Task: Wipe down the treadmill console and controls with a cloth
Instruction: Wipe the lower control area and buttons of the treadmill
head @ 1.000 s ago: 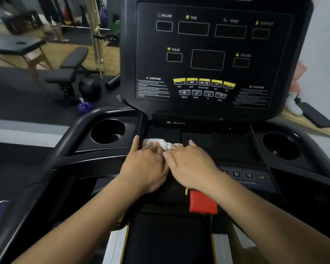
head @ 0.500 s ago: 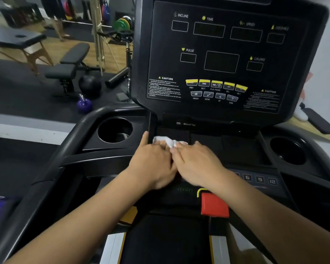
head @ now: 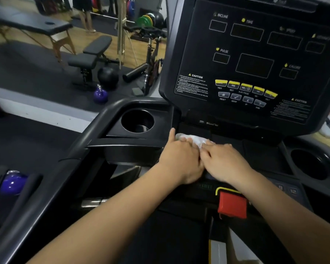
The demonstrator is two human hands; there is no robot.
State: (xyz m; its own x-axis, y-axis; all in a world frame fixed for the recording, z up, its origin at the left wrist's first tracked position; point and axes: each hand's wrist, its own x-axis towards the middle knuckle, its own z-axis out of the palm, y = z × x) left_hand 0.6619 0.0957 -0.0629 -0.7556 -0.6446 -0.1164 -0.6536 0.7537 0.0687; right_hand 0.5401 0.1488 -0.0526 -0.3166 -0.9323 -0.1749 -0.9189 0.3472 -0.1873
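Now presses a crumpled white cloth (head: pixel 191 139) onto the flat black tray (head: pixel 255 149) below the upright black display console (head: pixel 255 60). Grips it with the left hand (head: pixel 181 159), fingers curled over, thumb stretched along the tray's left edge. Touches its right side with the flatter right hand (head: pixel 225 161). Just left of the thumb, a round black cup holder (head: pixel 137 121). Right of the grip, bare tray. Below the wrists, a red plastic safety block (head: pixel 231 205).
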